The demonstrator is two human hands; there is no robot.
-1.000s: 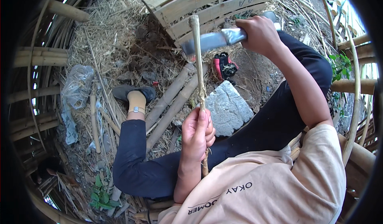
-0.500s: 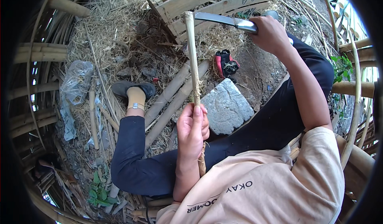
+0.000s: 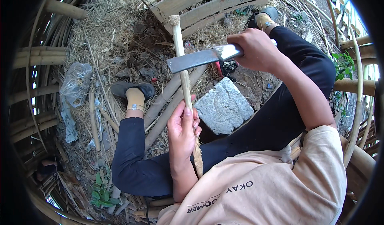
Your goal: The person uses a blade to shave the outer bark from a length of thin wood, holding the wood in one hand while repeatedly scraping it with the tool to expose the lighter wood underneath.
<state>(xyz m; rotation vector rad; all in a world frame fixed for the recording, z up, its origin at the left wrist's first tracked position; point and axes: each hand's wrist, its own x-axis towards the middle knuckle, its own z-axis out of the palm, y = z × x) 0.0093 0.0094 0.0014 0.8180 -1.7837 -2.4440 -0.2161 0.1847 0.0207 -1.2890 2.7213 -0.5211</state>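
1. We hold a thin bamboo stick [image 3: 181,61] upright in our left hand [image 3: 183,131], fingers wrapped tight around its lower part, just above our lap. Our right hand [image 3: 258,51] is clenched on the handle of a flat-bladed chopping knife [image 3: 200,59].

2. A second ago the knife was raised level with the stick's top end; half a second ago it was higher and further off. Now the blade has come down and lies across the stick, well below the frayed tip. We judge this to be a downward stroke along the stick, paring or splitting it, and the work is in mid-stroke.

3. The left hand has kept its hold, and the stick stays nearly vertical in the view.

4. Below the stick, on the littered ground, sits a grey stone block [image 3: 224,107], just beside our left knee. Two thicker bamboo poles [image 3: 168,101] lie slanting beside it, and a red tool [image 3: 226,68] is partly covered by the knife.

5. We cannot tell whether the blade edge has bitten into the stick or only crosses in front of it. The knife handle is hidden inside the right hand, and the stick's lower end disappears behind our shirt.
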